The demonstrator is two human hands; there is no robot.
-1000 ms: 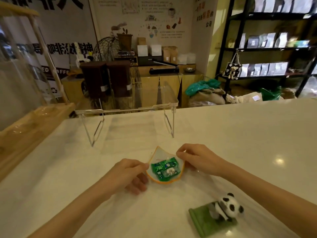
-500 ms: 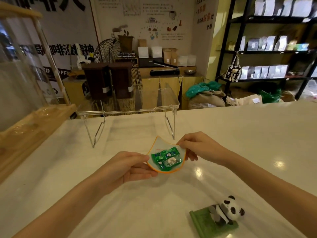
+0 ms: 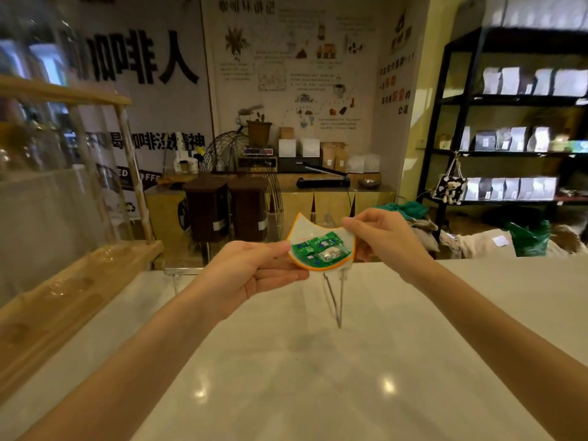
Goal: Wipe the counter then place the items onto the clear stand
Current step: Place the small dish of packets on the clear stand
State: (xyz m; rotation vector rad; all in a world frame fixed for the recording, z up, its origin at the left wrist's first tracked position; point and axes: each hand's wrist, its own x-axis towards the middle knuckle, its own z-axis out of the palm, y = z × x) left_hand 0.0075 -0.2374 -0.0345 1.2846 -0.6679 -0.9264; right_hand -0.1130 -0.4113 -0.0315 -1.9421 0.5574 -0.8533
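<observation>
A small cat-shaped white dish (image 3: 310,230) with an orange rim holds several green-wrapped candies (image 3: 321,249). Both hands carry it in the air above the white counter (image 3: 350,361). My left hand (image 3: 254,268) grips its left edge, thumb on top. My right hand (image 3: 385,237) pinches its right ear. The dish hovers over the clear stand (image 3: 334,300), of which only the right wire leg and a bit of the front edge show; my hands and the dish hide its top.
A wooden rack (image 3: 63,294) with glass panels runs along the counter's left side. Beyond the counter stand two brown bins (image 3: 227,211), a wire basket and a black shelf (image 3: 509,148) of bags at the right.
Both hands have lifted the dish off the counter and carried it forward and up over the stand. The camera tilted up, so the panda figure has left the view.
</observation>
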